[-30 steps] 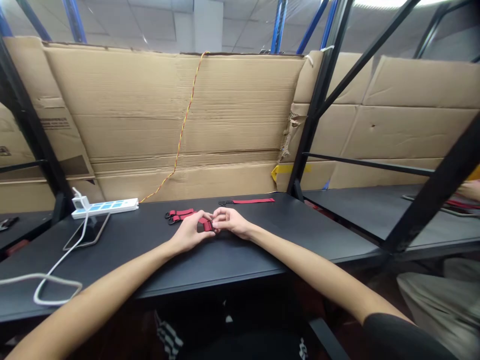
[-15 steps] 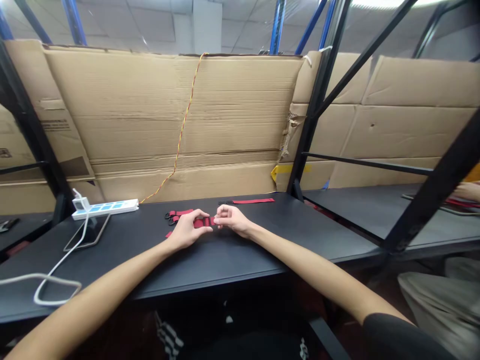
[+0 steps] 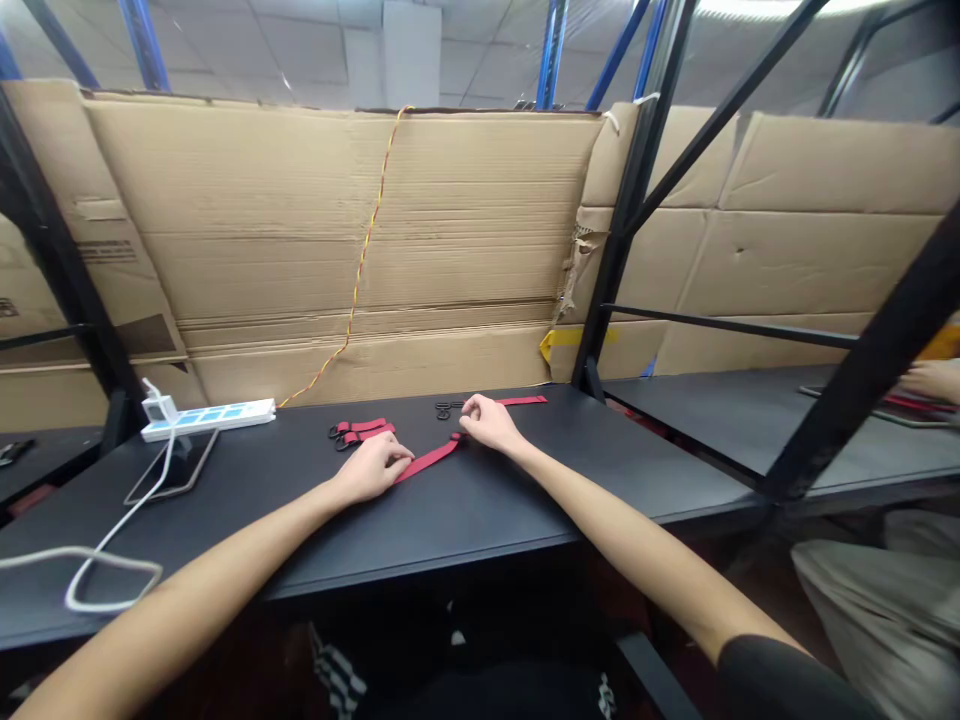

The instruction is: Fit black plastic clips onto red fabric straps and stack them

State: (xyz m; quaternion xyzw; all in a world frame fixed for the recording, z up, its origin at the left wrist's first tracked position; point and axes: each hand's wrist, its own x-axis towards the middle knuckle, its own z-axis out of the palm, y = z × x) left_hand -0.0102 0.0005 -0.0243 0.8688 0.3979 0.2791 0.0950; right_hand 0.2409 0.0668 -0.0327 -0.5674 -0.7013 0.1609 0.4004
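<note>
Red strap [image 3: 427, 462] lies diagonally on the black table [image 3: 487, 510], its near end at the fingers of your left hand [image 3: 371, 468] and its far end just short of your right hand [image 3: 487, 422]. Your left hand is palm down, fingers together, at that near end; you cannot tell whether it grips the strap or only rests there. Your right hand is loosely curled, palm down, its fingertips [image 3: 466, 420] on or just above the table, and holds nothing that shows. Beyond it lie a black clip [image 3: 448, 409] and a second strap [image 3: 521, 401]. Left of centre sits a pair of short straps [image 3: 361, 431]. Further left are a power strip [image 3: 206, 420], a phone [image 3: 172, 466] and a white cable [image 3: 112, 570]. A co-worker's hand [image 3: 930, 380] is at the next bench, right.
</note>
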